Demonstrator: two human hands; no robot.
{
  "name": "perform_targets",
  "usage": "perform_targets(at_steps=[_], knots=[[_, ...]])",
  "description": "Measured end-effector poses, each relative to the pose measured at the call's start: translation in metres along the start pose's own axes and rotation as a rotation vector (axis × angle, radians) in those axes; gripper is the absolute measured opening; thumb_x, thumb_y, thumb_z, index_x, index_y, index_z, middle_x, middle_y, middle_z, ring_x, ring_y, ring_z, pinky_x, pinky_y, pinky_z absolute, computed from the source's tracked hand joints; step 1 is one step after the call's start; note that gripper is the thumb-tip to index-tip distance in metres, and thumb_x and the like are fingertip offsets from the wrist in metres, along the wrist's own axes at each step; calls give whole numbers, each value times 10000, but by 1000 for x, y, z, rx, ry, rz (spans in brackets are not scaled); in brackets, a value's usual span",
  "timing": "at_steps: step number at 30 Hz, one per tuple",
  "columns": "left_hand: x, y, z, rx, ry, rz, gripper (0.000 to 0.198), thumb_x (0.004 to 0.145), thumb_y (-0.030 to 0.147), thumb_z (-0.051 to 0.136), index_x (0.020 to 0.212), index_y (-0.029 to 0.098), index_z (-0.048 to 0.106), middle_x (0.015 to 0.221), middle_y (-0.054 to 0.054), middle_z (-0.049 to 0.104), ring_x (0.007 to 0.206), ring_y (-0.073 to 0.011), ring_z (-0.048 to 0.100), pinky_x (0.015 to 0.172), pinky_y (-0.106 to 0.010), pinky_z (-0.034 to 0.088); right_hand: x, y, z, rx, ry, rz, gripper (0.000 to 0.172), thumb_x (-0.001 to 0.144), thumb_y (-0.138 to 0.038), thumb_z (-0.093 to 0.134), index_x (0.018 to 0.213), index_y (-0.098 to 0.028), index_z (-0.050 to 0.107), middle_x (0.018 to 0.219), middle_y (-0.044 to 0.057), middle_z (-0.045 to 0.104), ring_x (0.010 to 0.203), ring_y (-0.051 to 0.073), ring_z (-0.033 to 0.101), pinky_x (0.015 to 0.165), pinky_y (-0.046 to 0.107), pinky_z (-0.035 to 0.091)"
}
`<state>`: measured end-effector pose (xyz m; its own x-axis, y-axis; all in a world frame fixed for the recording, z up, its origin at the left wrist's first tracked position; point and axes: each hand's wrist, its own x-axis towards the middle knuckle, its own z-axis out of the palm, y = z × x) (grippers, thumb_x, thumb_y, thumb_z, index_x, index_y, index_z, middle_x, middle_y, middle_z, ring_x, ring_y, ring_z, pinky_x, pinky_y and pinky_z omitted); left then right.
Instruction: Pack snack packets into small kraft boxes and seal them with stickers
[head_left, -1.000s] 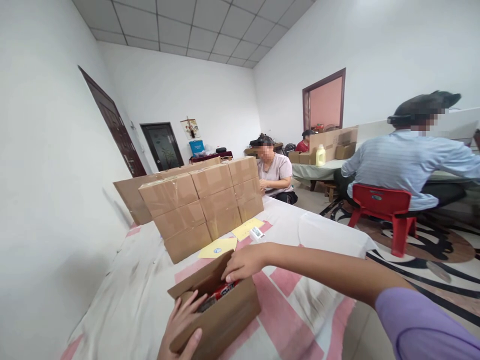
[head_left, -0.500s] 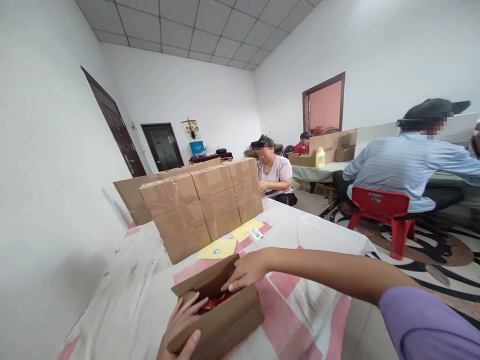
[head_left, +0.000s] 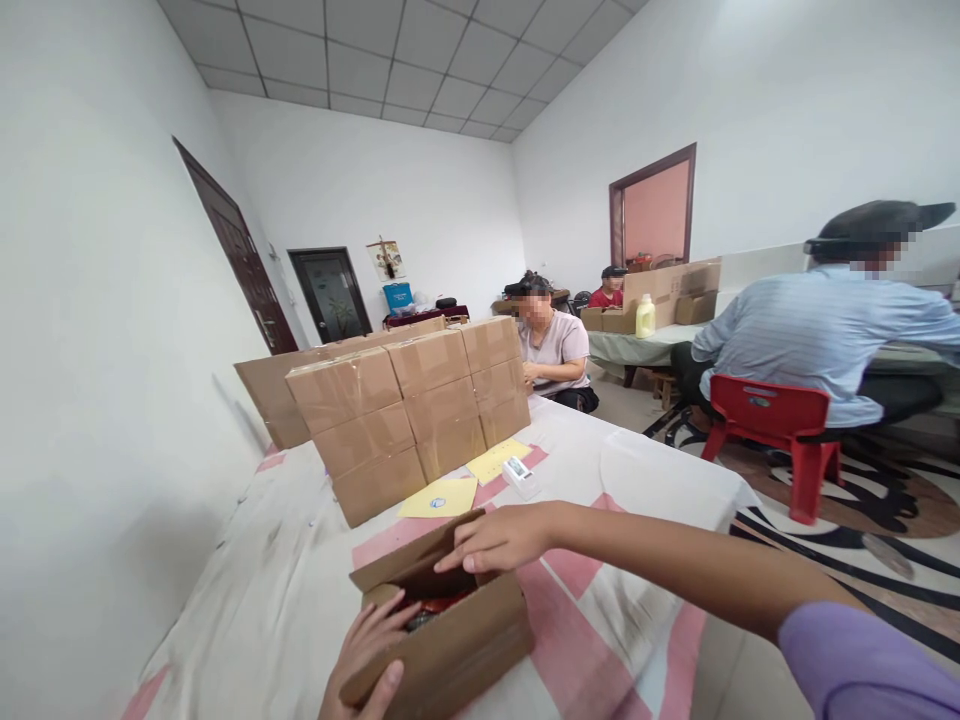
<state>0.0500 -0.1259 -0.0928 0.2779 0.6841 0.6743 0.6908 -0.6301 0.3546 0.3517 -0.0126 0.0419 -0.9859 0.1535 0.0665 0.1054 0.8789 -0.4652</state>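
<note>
From where I stand, the open cardboard box [head_left: 457,655] sits right in the left hand's [head_left: 356,655] grip: thumb against the outside of its near wall, fingers spread inside the near-left end, so that wall is held between them. The right hand [head_left: 506,540] hangs over the opposite end, fingers stretched loosely inward, nothing seen between them; whether its palm touches the box, I can't tell. A red packet [head_left: 450,603] lies in the box, between the two hands, just beyond the left fingertips and below the right ones. Past the right hand are a small white device [head_left: 517,474] and stacked cartons [head_left: 416,400].
</note>
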Motion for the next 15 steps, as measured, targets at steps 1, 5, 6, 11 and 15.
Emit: perform_targets(at_steps=[1, 5, 6, 11, 15], knots=[[-1, -1, 1, -36, 3, -34, 347, 946, 436, 511, 1205, 348, 724, 1312, -17, 693, 1293, -286, 600, 1136, -463, 462, -2, 0, 0, 40, 22, -4, 481, 1064, -386, 375, 1468, -186, 544, 1222, 136, 658, 1150, 197, 618, 1026, 303, 433], [-4, 7, 5, -286, 74, -314, 415, 972, 503, 438, 1254, 305, 670, 1383, -47, 650, 1330, -305, 567, 1105, -495, 497, -14, 5, 6, 177, 169, -16, 464, 1028, -382, 467, 1393, -134, 611, 1309, 162, 647, 1231, 227, 588, 1050, 333, 427], [-4, 12, 6, -359, 103, -384, 420, 968, 504, 457, 1287, 291, 628, 1391, -62, 645, 1322, -301, 575, 1089, -482, 516, -16, 7, 11, 194, 223, 0, 444, 1014, -375, 496, 1362, -137, 634, 1295, 156, 658, 1216, 228, 597, 1025, 329, 444], [4, 46, 10, -520, 275, -642, 455, 962, 509, 501, 1350, 283, 432, 1384, -98, 647, 1382, -269, 516, 1165, -498, 427, -19, 17, 44, 110, 533, 131, 360, 883, -357, 685, 1196, -179, 686, 1171, 112, 676, 1095, 240, 612, 950, 362, 482], [14, 62, 16, -557, 403, -699, 475, 918, 523, 569, 1315, 275, 491, 1564, -65, 464, 1496, -286, 340, 1252, -500, 251, -13, 19, 64, 83, 825, 255, 607, 787, -293, 753, 1334, -178, 517, 1333, 155, 525, 1222, 278, 526, 1024, 436, 460]])
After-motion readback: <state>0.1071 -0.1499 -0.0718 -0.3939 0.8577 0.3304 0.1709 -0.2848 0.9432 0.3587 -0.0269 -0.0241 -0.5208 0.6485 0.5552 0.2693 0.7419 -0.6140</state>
